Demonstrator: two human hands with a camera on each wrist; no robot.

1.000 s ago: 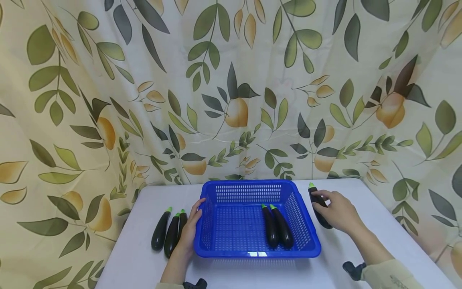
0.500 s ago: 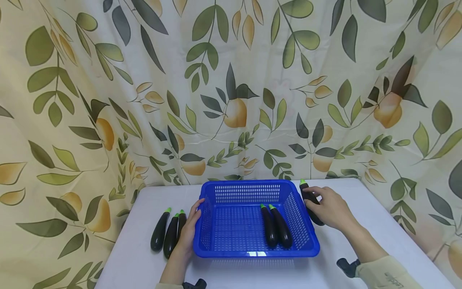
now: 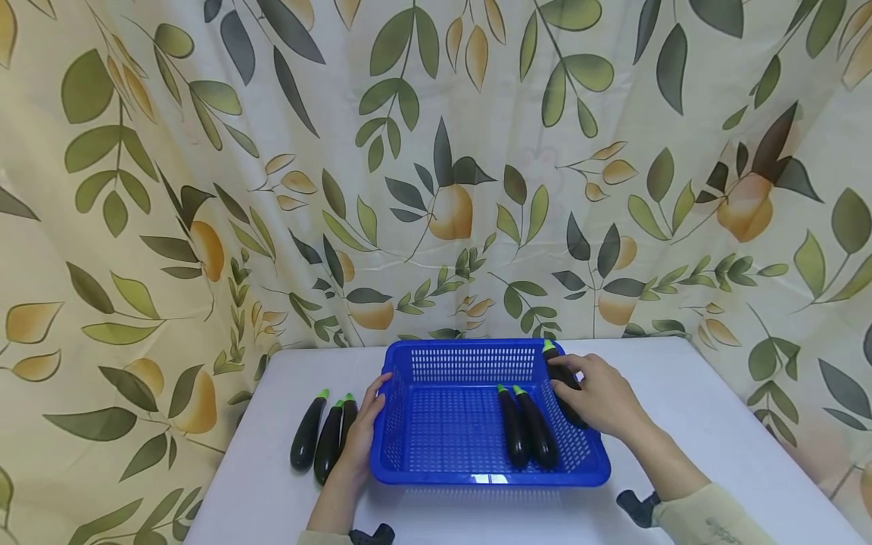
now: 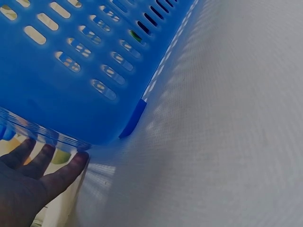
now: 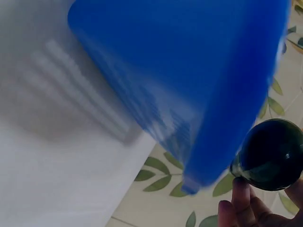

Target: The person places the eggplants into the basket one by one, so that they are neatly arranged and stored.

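My right hand (image 3: 602, 393) grips a dark eggplant (image 3: 565, 378) with a green stem end, held over the right rim of the blue basket (image 3: 487, 479). In the right wrist view the eggplant's round end (image 5: 272, 153) shows above the fingers (image 5: 242, 203). Two more eggplants lie side by side inside the basket, a left one (image 3: 514, 431) and a right one (image 3: 537, 431). My left hand (image 3: 357, 439) rests against the basket's left side. In the left wrist view its extended fingers (image 4: 64, 177) touch the rim from outside.
Left of the basket, three eggplants (image 3: 309, 434) lie close together on the white tabletop (image 3: 255, 454), partly hidden by my left hand. A leaf-and-fruit patterned curtain (image 3: 436, 288) hangs right behind the table and along both sides.
My right hand has carried the eggplant leftward, from the table right of the basket to over its right rim. The left hand stays at the basket, which keeps its place.
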